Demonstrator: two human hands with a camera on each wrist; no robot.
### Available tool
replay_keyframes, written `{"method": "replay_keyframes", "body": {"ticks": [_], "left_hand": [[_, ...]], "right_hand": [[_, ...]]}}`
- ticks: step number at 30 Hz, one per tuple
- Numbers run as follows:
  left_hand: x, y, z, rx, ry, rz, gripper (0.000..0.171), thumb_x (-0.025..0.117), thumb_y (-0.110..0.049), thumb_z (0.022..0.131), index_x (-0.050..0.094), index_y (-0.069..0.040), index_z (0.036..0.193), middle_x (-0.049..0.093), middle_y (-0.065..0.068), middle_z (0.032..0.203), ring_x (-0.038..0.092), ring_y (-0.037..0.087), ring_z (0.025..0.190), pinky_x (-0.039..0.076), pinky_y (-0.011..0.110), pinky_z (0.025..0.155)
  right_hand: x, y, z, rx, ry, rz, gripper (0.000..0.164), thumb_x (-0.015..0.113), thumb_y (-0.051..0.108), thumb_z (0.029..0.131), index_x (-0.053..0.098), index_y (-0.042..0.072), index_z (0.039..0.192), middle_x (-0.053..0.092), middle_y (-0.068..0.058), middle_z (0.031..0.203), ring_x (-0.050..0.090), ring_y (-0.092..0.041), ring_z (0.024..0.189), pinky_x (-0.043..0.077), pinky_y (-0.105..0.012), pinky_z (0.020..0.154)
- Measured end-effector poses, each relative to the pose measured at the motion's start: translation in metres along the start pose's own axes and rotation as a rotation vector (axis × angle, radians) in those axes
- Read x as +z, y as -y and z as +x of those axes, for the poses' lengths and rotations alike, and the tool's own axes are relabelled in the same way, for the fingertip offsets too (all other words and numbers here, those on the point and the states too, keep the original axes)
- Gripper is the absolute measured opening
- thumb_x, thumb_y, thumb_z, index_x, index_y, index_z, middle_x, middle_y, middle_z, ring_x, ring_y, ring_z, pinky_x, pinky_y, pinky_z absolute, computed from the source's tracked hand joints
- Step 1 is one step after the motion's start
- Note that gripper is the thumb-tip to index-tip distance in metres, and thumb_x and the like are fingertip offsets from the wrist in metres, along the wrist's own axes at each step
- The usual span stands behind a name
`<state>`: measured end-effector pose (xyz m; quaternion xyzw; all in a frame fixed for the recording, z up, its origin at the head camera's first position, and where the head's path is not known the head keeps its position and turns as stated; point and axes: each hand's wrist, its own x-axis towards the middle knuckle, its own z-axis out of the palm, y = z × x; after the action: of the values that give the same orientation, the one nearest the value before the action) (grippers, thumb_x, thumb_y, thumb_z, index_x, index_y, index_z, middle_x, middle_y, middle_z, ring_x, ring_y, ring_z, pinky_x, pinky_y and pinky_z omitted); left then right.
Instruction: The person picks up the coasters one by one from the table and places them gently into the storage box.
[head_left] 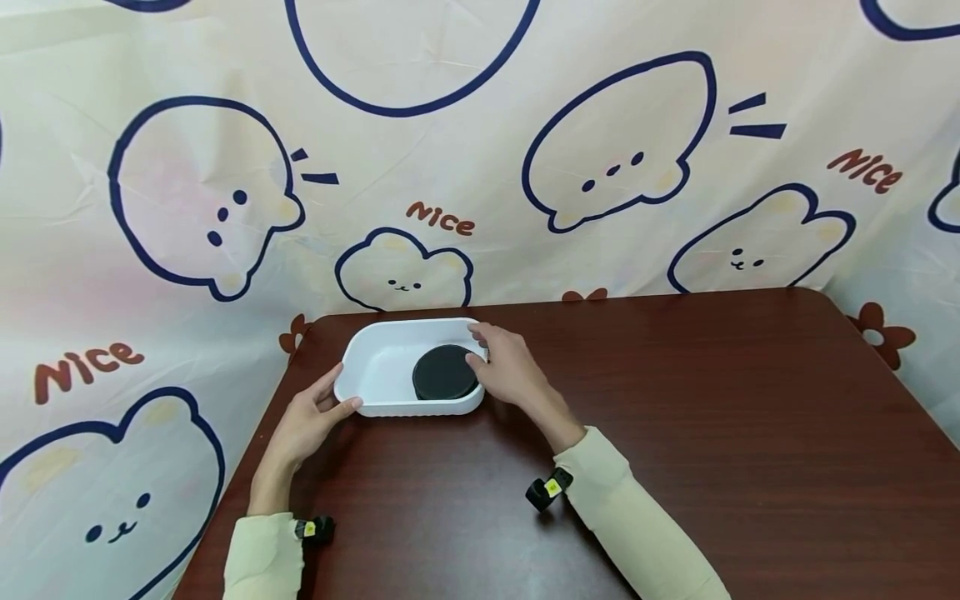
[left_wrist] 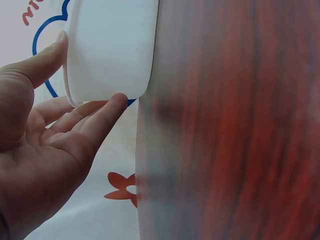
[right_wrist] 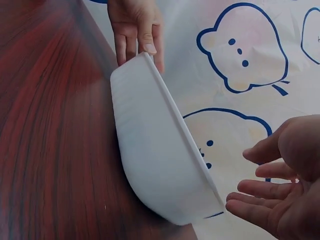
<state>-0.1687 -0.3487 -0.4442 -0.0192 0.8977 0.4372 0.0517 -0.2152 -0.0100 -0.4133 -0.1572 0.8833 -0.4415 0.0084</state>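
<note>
A white rectangular basin (head_left: 390,408) with rounded corners sits toward the table's back left. Inside its right half lies a flat, round black object (head_left: 446,372) of a kind I cannot tell. My left hand (head_left: 306,423) holds the basin's left end, its thumb at the front rim. In the left wrist view, fingers (left_wrist: 95,125) of that hand rest against the basin's end. At the opposite end is my right hand (head_left: 510,364), thumb beside the black object. Its fingers (right_wrist: 260,200) are loosely spread in the right wrist view, a small gap from the basin's rim.
The dark brown wooden table (head_left: 675,467) extends far to the right. Behind it hangs a pale cloth (head_left: 487,150) with cartoon bears, rising from the table's back edge and covering the left side too. A dark band with a small device (head_left: 549,488) circles each sleeve cuff.
</note>
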Motion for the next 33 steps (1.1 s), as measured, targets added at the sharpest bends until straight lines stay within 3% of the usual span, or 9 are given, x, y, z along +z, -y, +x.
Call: {"method": "replay_keyframes", "body": {"ticks": [8,16,27,33], "left_hand": [[0.000,0.002,0.002,0.007,0.004,0.008,0.088,0.073,-0.034,0.104,0.022,-0.013,0.173,0.032,0.023,0.174,0.051,0.042,0.150,0.048,0.047,0.112],[0.000,0.001,0.004,0.026,0.017,0.016,0.090,0.074,-0.036,0.104,0.022,-0.011,0.172,0.034,0.026,0.172,0.053,0.043,0.148,0.056,0.040,0.109],[-0.004,-0.002,0.002,0.023,0.005,0.069,0.087,0.070,-0.037,0.106,0.021,-0.007,0.172,0.028,0.024,0.175,0.040,0.046,0.156,0.044,0.055,0.118],[-0.006,-0.004,0.000,0.027,-0.019,0.133,0.088,0.070,-0.040,0.105,0.023,-0.006,0.171,0.029,0.026,0.174,0.044,0.050,0.152,0.046,0.058,0.116]], "right_hand": [[-0.023,-0.019,-0.013,-0.023,-0.033,-0.055,0.051,0.070,0.017,0.104,0.058,0.005,0.153,0.066,-0.016,0.148,0.064,-0.032,0.137,0.054,-0.050,0.115],[-0.055,-0.043,-0.025,0.015,-0.051,-0.081,0.056,0.070,0.023,0.105,0.055,0.005,0.155,0.063,-0.016,0.153,0.059,-0.035,0.143,0.052,-0.054,0.116],[-0.088,-0.076,-0.043,0.068,-0.046,-0.149,0.059,0.068,0.025,0.107,0.050,0.005,0.159,0.057,-0.020,0.159,0.052,-0.041,0.148,0.047,-0.061,0.119],[-0.105,-0.097,-0.054,0.102,-0.047,-0.197,0.059,0.066,0.025,0.108,0.048,0.003,0.160,0.051,-0.024,0.162,0.046,-0.046,0.152,0.042,-0.066,0.121]]}}
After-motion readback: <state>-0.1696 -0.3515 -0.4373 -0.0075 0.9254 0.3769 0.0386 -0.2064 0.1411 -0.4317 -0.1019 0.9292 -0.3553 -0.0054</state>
